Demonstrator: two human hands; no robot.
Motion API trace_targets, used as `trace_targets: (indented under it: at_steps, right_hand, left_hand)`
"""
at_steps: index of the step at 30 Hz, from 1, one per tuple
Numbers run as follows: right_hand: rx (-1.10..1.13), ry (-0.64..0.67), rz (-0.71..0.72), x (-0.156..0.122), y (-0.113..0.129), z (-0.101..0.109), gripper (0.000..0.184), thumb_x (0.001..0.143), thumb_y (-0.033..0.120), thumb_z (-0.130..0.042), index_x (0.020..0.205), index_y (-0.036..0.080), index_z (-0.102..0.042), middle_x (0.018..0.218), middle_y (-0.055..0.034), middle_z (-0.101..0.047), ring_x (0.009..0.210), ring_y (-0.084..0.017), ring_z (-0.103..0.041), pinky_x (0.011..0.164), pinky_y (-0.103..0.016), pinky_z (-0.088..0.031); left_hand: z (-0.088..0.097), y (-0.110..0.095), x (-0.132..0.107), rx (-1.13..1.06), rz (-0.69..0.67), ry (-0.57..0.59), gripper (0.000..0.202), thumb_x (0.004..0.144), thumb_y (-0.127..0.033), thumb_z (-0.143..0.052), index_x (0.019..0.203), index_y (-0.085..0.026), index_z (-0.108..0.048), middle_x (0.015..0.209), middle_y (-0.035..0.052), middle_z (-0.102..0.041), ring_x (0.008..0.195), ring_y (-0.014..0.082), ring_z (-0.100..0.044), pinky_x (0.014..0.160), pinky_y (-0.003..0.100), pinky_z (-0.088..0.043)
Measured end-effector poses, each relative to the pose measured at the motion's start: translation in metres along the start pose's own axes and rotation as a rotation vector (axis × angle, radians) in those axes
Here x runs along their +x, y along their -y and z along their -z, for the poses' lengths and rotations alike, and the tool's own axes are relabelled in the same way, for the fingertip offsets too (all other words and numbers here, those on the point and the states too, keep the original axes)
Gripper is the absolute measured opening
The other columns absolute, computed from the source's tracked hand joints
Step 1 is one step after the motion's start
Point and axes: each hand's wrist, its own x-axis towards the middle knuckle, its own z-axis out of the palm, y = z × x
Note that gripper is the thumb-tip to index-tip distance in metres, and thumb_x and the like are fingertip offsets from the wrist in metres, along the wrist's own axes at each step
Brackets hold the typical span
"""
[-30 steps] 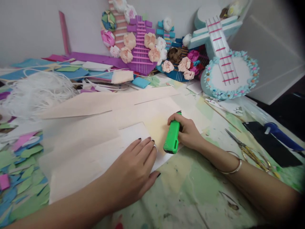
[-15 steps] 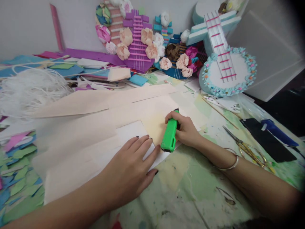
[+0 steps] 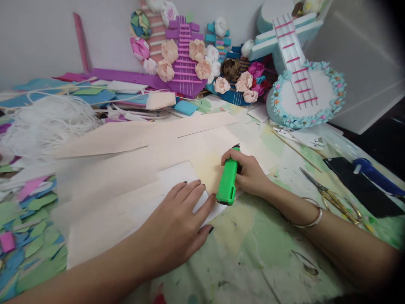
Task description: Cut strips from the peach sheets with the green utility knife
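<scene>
My left hand (image 3: 180, 219) lies flat with its fingers spread on a small white sheet (image 3: 179, 172). Larger pale cream paper (image 3: 123, 173) extends under and around that sheet. In my right hand (image 3: 249, 171) is a bright green stapler (image 3: 227, 181), fingers wrapped round its far half. The stapler's wide near end sits beside my left index finger, over the right edge of the papers. Its dark tip points away from me. Whether its near end touches the paper, I cannot tell.
Scissors with gold handles (image 3: 332, 196), a black phone (image 3: 360, 185) and a blue glue gun (image 3: 376, 175) lie at right. Paper-decorated guitar models (image 3: 306, 90) stand at the back. White string (image 3: 50, 122) and cut paper leaves (image 3: 38, 245) fill the left side.
The whole view has shifted slightly, so everything appears a little further right. Both hands keep the same pose, and the stapler stays in my right hand.
</scene>
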Motion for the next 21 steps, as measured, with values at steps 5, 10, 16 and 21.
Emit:
trace_targets:
  at_steps: [5, 10, 16, 21]
  right_hand:
    - [0.005, -0.001, -0.002, 0.0007, -0.0004, -0.0002, 0.024, 0.067, 0.009, -0.053, 0.087, 0.021, -0.056, 0.071, 0.0039, -0.057, 0.057, -0.010, -0.046, 0.060, -0.024, -0.034]
    - [0.003, -0.002, -0.001, 0.0010, 0.0004, -0.0003, 0.023, 0.067, 0.009, -0.053, 0.087, 0.021, -0.055, 0.073, 0.0031, -0.059, 0.059, -0.011, -0.048, 0.061, -0.024, -0.035]
    - [0.005, 0.007, -0.010, 0.0017, -0.0002, -0.0007, 0.024, 0.066, 0.009, -0.053, 0.087, 0.021, -0.055, 0.072, 0.0033, -0.058, 0.058, -0.011, -0.047, 0.059, -0.024, -0.034]
    - [-0.011, 0.059, 0.022, 0.0047, 0.0006, 0.0043, 0.023, 0.067, 0.008, -0.050, 0.086, 0.020, -0.055, 0.070, 0.0037, -0.056, 0.060, -0.011, -0.049, 0.062, -0.024, -0.035]
  left_hand:
    - [-0.0012, -0.0005, -0.0007, -0.006, 0.008, -0.007, 0.041, 0.092, -0.028, -0.047, 0.129, -0.010, -0.051, 0.124, 0.0226, -0.055, 0.121, 0.0385, -0.050, 0.098, 0.059, -0.044]
    - [-0.0027, -0.0014, -0.0010, 0.004, 0.015, -0.030, 0.041, 0.092, -0.029, -0.048, 0.129, -0.010, -0.051, 0.124, 0.0227, -0.055, 0.122, 0.0382, -0.049, 0.099, 0.058, -0.043]
    - [-0.0007, -0.0004, 0.0002, -0.011, -0.002, -0.023, 0.043, 0.090, -0.026, -0.051, 0.129, -0.009, -0.052, 0.124, 0.0244, -0.056, 0.120, 0.0399, -0.051, 0.097, 0.059, -0.044]
    - [-0.0003, 0.0016, -0.0013, -0.064, 0.025, -0.008, 0.045, 0.090, -0.022, -0.049, 0.134, -0.013, -0.049, 0.138, 0.0226, -0.049, 0.131, 0.0383, -0.044, 0.101, 0.058, -0.041]
